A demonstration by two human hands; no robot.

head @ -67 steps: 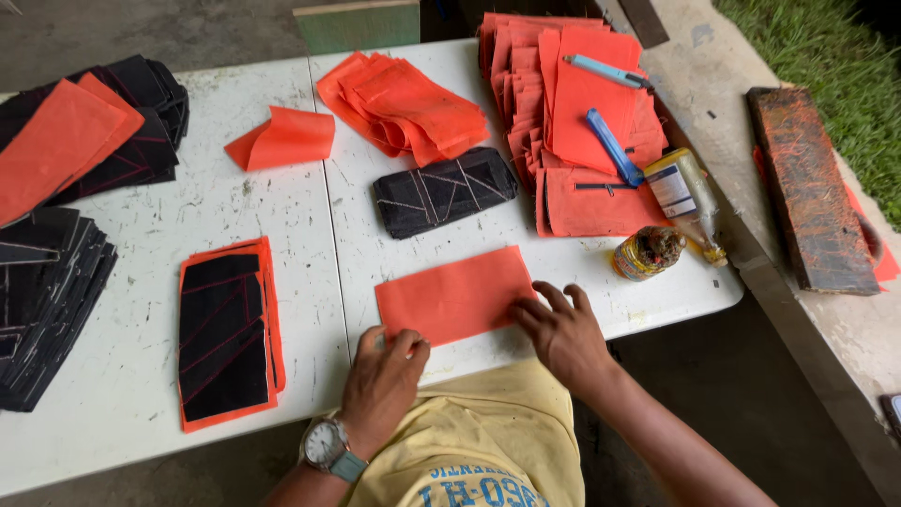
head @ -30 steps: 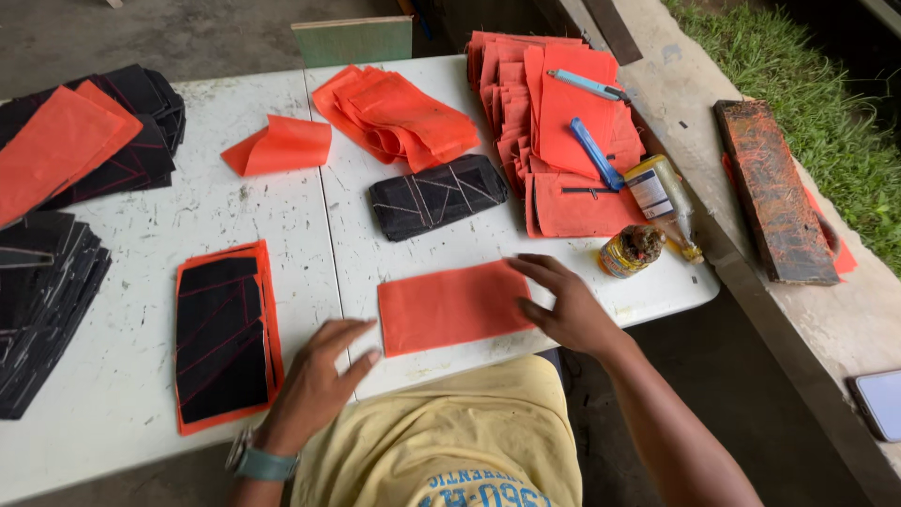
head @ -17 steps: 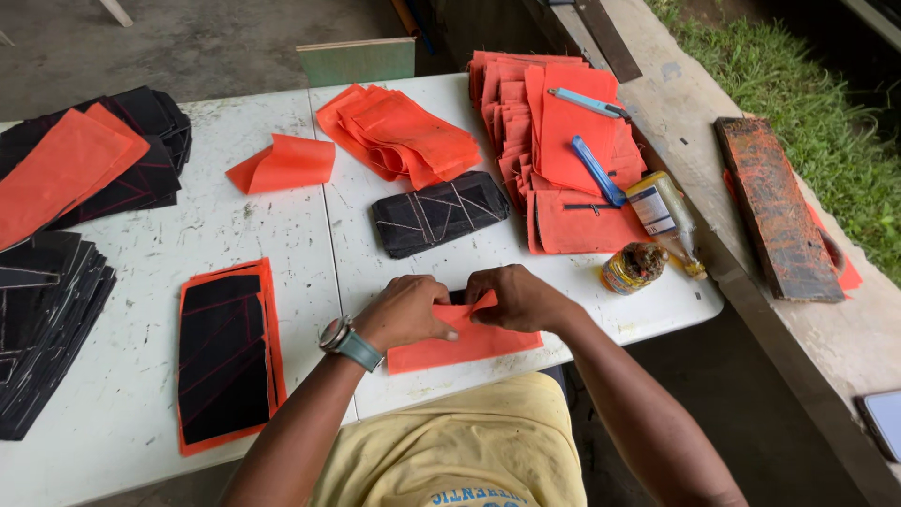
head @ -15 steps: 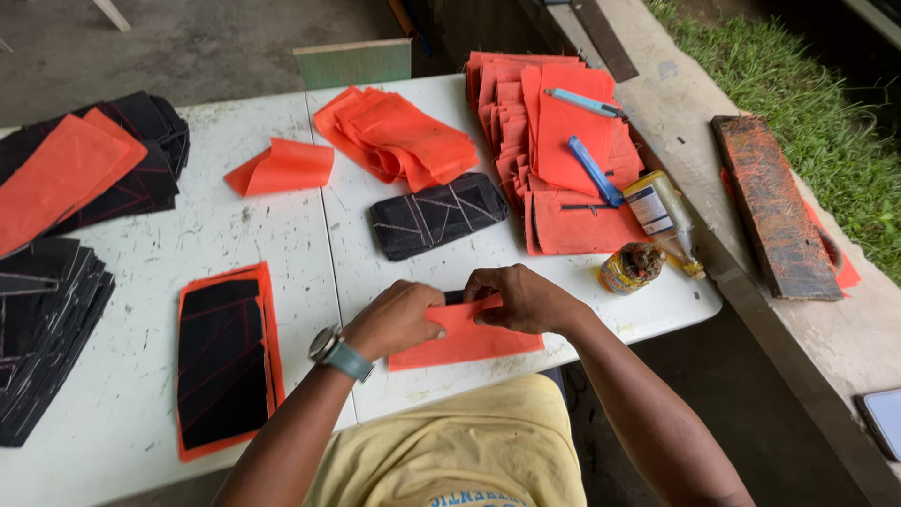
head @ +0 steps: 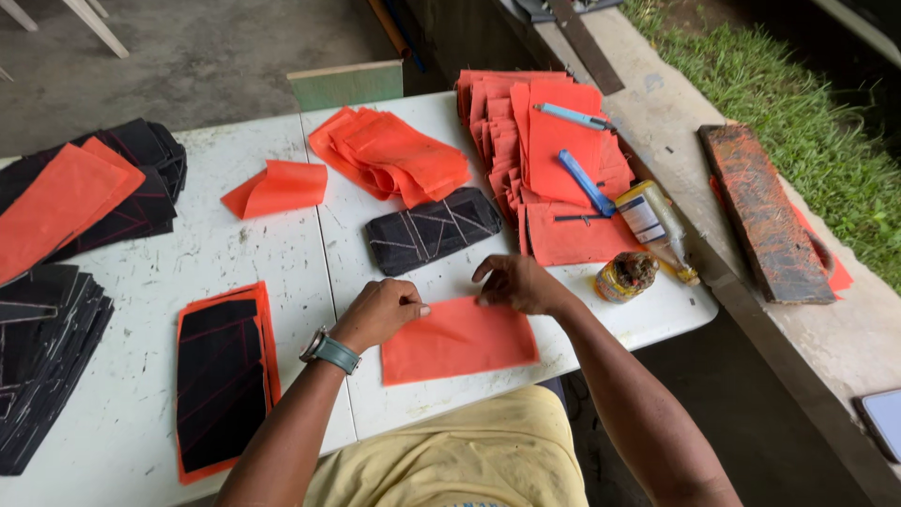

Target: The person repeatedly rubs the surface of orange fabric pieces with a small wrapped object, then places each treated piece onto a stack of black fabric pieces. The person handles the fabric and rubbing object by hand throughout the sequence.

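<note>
An orange rectangular sheet (head: 460,340) lies flat near the front edge of the white table (head: 235,263). My left hand (head: 380,313), with a watch on the wrist, pinches the sheet's upper left edge. My right hand (head: 514,282) presses fingertips on its upper right edge. Just beyond the hands lies a black stitched panel (head: 432,229). To the left, a black panel on an orange backing (head: 221,376) rests flat.
Orange sheet stacks (head: 535,141) with a blue pen (head: 574,115) and blue tool (head: 586,182) stand at the right. A glue bottle (head: 654,218) and small tin (head: 627,276) sit near the table's right edge. Black panel piles (head: 42,357) fill the left. A stained board (head: 765,214) lies on the ledge.
The orange sheet was lifted and folded over in both hands about half a second ago; now it lies flat again, with both hands at its top edge.
</note>
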